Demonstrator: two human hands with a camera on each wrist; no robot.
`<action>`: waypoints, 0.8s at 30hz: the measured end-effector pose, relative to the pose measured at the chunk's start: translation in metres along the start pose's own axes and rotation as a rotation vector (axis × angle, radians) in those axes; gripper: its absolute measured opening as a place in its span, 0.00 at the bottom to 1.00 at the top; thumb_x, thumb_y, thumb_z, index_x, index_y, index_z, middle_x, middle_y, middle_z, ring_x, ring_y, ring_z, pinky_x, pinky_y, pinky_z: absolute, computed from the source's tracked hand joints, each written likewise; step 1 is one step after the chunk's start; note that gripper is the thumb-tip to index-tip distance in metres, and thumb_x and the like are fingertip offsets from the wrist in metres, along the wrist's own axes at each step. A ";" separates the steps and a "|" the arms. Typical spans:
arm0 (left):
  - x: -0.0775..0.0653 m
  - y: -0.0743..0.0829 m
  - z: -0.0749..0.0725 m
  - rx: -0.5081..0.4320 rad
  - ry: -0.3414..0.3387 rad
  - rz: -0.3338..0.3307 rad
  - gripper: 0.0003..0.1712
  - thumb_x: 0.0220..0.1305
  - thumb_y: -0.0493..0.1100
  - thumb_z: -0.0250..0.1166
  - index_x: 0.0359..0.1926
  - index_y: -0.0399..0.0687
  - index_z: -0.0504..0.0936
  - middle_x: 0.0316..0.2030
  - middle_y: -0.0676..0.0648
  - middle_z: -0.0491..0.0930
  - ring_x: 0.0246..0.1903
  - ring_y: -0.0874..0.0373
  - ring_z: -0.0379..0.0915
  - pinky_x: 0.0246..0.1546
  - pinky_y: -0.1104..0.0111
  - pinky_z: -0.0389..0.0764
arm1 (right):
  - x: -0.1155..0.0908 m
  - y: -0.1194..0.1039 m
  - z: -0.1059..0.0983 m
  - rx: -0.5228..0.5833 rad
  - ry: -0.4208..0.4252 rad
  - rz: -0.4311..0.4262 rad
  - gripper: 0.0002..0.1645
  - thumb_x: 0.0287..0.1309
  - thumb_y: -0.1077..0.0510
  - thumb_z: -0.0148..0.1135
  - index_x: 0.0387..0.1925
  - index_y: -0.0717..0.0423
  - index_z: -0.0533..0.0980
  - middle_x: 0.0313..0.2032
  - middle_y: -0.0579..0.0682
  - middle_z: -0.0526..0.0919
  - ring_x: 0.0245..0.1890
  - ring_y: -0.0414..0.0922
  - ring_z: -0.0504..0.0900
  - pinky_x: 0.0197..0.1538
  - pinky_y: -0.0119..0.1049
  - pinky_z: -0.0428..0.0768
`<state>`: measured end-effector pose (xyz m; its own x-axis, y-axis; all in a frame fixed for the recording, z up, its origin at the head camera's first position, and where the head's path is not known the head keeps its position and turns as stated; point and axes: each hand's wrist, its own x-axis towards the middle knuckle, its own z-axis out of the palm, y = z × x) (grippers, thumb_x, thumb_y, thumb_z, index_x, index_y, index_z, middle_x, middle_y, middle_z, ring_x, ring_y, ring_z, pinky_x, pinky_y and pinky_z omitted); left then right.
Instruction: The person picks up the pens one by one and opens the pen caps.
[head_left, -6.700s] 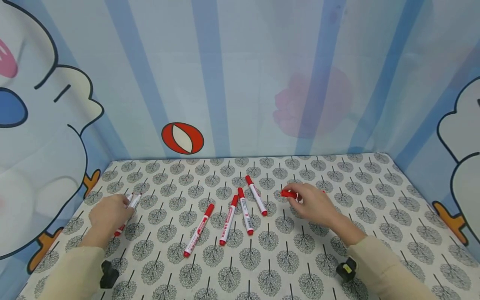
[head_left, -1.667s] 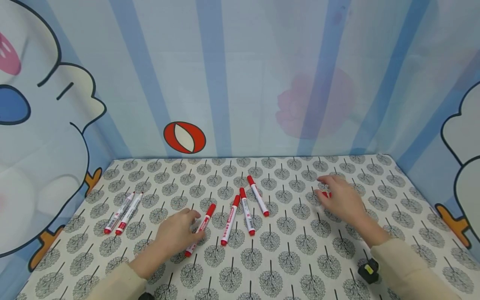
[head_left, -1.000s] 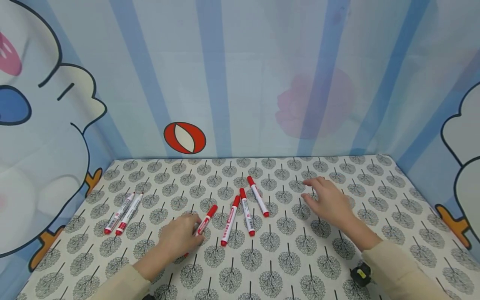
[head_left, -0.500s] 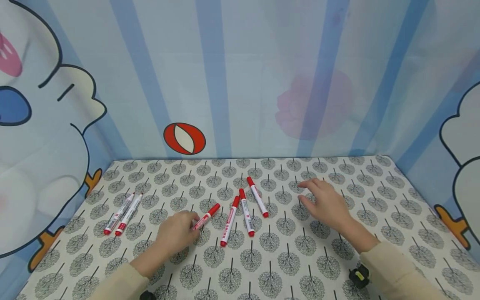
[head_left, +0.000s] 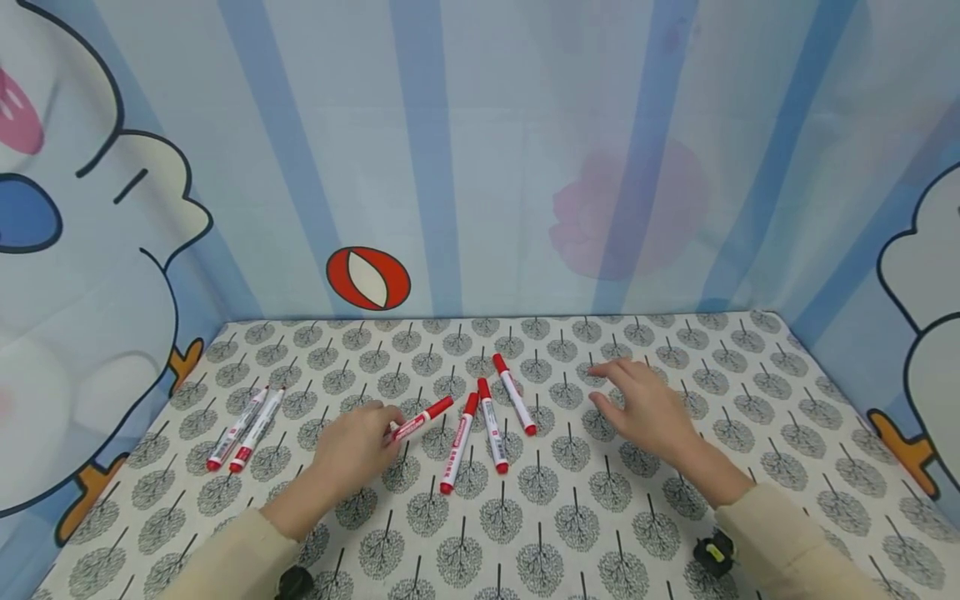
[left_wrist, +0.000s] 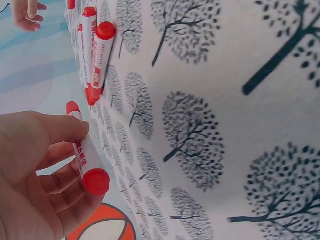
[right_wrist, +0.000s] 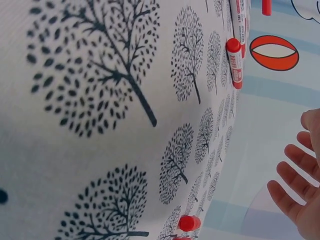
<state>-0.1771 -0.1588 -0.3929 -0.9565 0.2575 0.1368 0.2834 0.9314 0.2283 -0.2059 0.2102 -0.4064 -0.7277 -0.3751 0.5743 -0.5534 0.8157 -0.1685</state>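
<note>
Pinching between thumb and fingers, the left hand (head_left: 357, 442) holds the red-capped marker (head_left: 418, 422), long axis toward 2 o'clock, cap outermost. The three loose markers (head_left: 492, 427) lie near 3 o'clock. The right hand (head_left: 648, 410), farther off, holds nothing, fingers apart. Head view: marker's near end hidden. Right wrist view: right hand cropped.

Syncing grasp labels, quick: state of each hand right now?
Left hand: closed, holding a red-and-white marker.
Right hand: open, holding nothing.
</note>
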 end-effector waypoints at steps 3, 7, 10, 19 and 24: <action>0.002 0.003 -0.003 0.024 0.007 0.009 0.13 0.48 0.40 0.69 0.38 0.52 0.83 0.24 0.54 0.72 0.18 0.63 0.63 0.12 0.72 0.64 | 0.001 -0.002 0.000 0.008 0.002 -0.012 0.20 0.49 0.55 0.66 0.45 0.55 0.77 0.41 0.50 0.81 0.39 0.47 0.79 0.37 0.40 0.79; 0.005 0.008 -0.004 0.074 0.023 0.048 0.12 0.48 0.41 0.69 0.37 0.53 0.83 0.25 0.54 0.74 0.19 0.64 0.65 0.13 0.73 0.64 | 0.002 -0.007 0.001 0.012 0.008 -0.024 0.20 0.48 0.55 0.67 0.45 0.54 0.77 0.41 0.50 0.80 0.38 0.46 0.79 0.33 0.37 0.79; 0.008 0.012 -0.004 0.105 0.047 0.093 0.11 0.48 0.42 0.69 0.37 0.53 0.83 0.25 0.55 0.74 0.19 0.65 0.65 0.14 0.74 0.64 | 0.003 -0.010 0.002 0.018 0.006 -0.026 0.21 0.49 0.54 0.66 0.46 0.54 0.76 0.41 0.49 0.80 0.40 0.47 0.79 0.34 0.38 0.79; 0.014 0.027 -0.006 0.101 0.097 0.162 0.10 0.48 0.41 0.69 0.36 0.53 0.83 0.24 0.55 0.74 0.20 0.64 0.67 0.13 0.75 0.65 | 0.007 -0.018 0.004 0.043 0.010 -0.074 0.19 0.49 0.56 0.66 0.45 0.55 0.76 0.41 0.49 0.81 0.40 0.46 0.79 0.40 0.40 0.79; 0.020 0.036 -0.005 0.104 0.094 0.159 0.10 0.49 0.41 0.68 0.36 0.55 0.84 0.25 0.56 0.74 0.21 0.64 0.68 0.13 0.75 0.65 | 0.009 -0.025 0.003 0.042 -0.005 -0.068 0.19 0.49 0.55 0.66 0.45 0.53 0.76 0.41 0.48 0.81 0.41 0.47 0.79 0.36 0.39 0.79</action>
<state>-0.1854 -0.1218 -0.3777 -0.8882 0.3831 0.2538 0.4174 0.9035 0.0970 -0.2001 0.1848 -0.3995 -0.6899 -0.4313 0.5815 -0.6180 0.7691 -0.1628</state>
